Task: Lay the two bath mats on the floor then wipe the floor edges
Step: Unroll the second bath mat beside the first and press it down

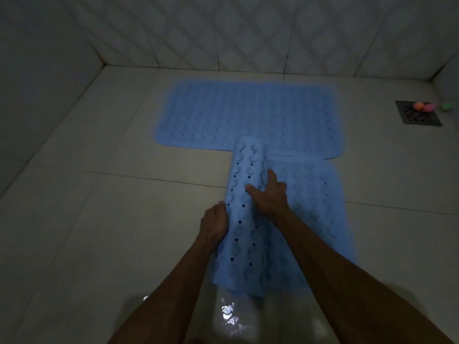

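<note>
Fingers of the left hand (215, 223) curl around the left side of a partly rolled pale blue rubber bath mat (248, 214), gripping it, while the right hand (269, 194) lies on top of the roll with its fingers spread wide and pressed flat against the bumpy, hole-dotted surface. This mat's unrolled part (315, 209) lies flat on the pale tiled floor (99, 219) to the right of the roll. Its far end touches or slightly overlaps the near edge of a second pale blue rubber bath mat (248, 115), which lies fully flat crosswise near the patterned tiled wall (223, 33). At far right sits a dark square metal floor drain (419, 117) with small coloured balls (423, 106) on and beside it.
</note>
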`<state>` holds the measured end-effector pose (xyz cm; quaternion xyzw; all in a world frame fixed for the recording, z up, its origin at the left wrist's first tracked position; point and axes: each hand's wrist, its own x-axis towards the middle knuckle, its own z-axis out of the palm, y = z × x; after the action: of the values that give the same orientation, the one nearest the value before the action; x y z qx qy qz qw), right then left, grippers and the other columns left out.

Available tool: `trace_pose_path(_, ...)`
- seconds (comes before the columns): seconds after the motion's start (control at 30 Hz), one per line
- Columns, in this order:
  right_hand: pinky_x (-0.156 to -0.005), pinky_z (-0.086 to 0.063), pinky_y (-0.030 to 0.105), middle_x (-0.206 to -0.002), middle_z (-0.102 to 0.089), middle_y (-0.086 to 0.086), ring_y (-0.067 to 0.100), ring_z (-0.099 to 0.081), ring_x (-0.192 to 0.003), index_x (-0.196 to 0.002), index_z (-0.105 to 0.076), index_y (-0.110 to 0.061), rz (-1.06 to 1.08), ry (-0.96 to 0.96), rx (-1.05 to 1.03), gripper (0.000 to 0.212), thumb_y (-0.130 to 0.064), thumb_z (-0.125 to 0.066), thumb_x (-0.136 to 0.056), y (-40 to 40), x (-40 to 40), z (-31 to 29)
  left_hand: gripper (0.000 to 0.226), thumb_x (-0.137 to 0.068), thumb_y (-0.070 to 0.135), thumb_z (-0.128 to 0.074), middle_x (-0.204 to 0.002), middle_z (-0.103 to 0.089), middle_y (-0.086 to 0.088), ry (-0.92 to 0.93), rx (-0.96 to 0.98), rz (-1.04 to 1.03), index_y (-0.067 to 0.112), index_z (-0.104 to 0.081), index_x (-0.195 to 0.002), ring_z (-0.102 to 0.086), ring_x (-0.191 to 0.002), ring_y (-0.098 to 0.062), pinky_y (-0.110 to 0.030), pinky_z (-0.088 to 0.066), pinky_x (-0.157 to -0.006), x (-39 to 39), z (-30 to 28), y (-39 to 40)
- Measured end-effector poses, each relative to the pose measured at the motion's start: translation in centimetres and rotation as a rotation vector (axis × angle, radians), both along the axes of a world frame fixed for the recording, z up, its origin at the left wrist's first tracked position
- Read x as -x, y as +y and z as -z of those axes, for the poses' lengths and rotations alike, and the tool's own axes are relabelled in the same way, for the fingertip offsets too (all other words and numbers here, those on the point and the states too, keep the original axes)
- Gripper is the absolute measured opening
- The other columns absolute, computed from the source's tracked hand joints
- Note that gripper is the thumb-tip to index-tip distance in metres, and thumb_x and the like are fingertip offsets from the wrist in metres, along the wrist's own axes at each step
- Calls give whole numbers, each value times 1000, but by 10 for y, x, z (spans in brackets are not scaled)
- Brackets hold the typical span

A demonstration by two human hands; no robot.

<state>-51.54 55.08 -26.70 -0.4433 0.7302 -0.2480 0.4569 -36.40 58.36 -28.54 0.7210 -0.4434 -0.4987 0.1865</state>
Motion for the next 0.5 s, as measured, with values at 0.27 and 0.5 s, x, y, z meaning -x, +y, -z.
trace_pose_path(0.27, -116, -35, 47, -150, -41, 15, 32, -45, -135, -152, -34, -28, -46, -28, 88, 76, -56, -56, -84, -15, -42, 6, 57, -104, 54, -35, -141, -59, -7, -37, 143, -92, 18, -52, -144, -57, -125, -27, -41, -44, -109, -30, 0, -10)
trace_pose_path(0.5, -118, -31, 46, -155, -33, 17, 34, -38, -140, -154, -29, -33, -110, -40, 88, 63, -41, -55, -97, -28, -76, 14, 57, -104, 50, -39, -143, -58, -10, -89, 160, -70, 15, -47, -148, -56, -127, -29, -26, -41, -98, -59, 1, -19)
